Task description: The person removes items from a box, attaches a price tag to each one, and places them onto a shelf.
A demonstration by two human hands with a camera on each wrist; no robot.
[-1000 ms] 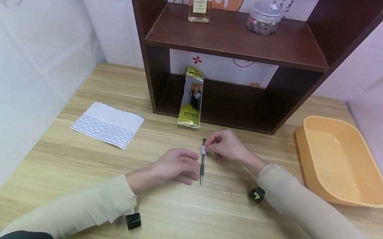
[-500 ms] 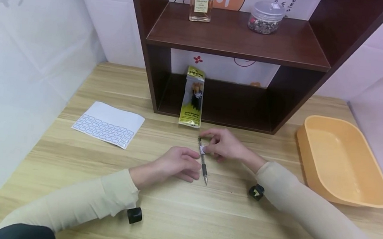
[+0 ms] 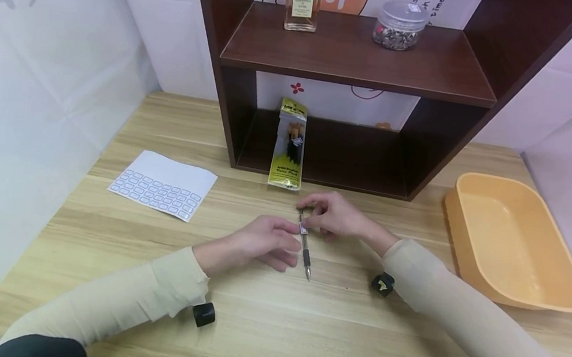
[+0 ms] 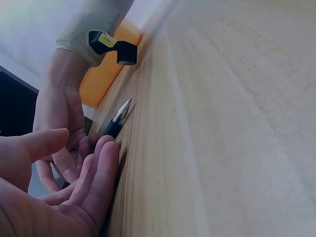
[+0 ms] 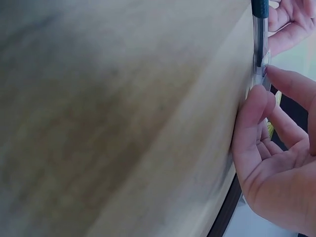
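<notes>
A clear gel pen (image 3: 306, 255) with a dark grip lies on the wooden table, its metal tip toward the person. A small white label (image 3: 304, 230) sits on its barrel. My right hand (image 3: 338, 215) holds the pen's far end, thumb at the label and index finger at the end. From the left, my left hand (image 3: 265, 239) reaches its fingertips to the barrel, its fingers nearly straight. In the left wrist view the pen's tip (image 4: 123, 109) shows past the left fingers. The right wrist view has the right thumb (image 5: 291, 84) against the labelled barrel.
A sheet of blue-framed labels (image 3: 159, 185) lies at the left. Behind the hands stands a dark brown shelf (image 3: 361, 64) with a packet of artist brushes (image 3: 288, 144), a perfume bottle (image 3: 302, 5) and a lidded jar (image 3: 400, 27). An orange tub (image 3: 514, 243) is at the right.
The pen has turned slightly, its far end shifting left and its tip right. My right index finger has stretched out to the pen's far end. The left hand has edged closer to the label.
</notes>
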